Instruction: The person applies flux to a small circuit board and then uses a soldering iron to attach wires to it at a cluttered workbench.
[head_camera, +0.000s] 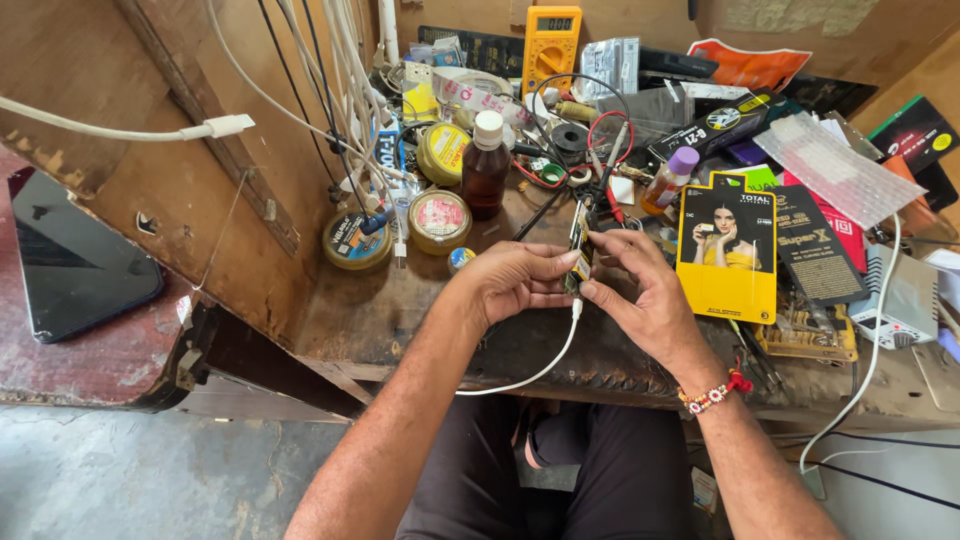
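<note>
Meanwhile, both hands gripped a small phone (577, 247) edge-up over the workbench (400, 320) | left hand (515, 280) braced one side, right hand (640, 295) pinched the other, seemingly steadying it | white cable (540, 370) plugged underneath, hanging free | brown bottle (486, 165) stood behind.

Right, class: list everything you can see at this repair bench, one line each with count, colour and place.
phone: one, dark, edge-on between both hands
charging cable: one, white, plugged into the phone's lower end
multimeter: one, yellow, back of bench
brown bottle: one, white cap, bench centre
small bottle: one, amber with purple cap, right of centre
round tins: three, yellowish, left of brown bottle
yellow package: one, right of hands
tablet: one, black, far left
left hand: grips phone
right hand: grips phone
</note>
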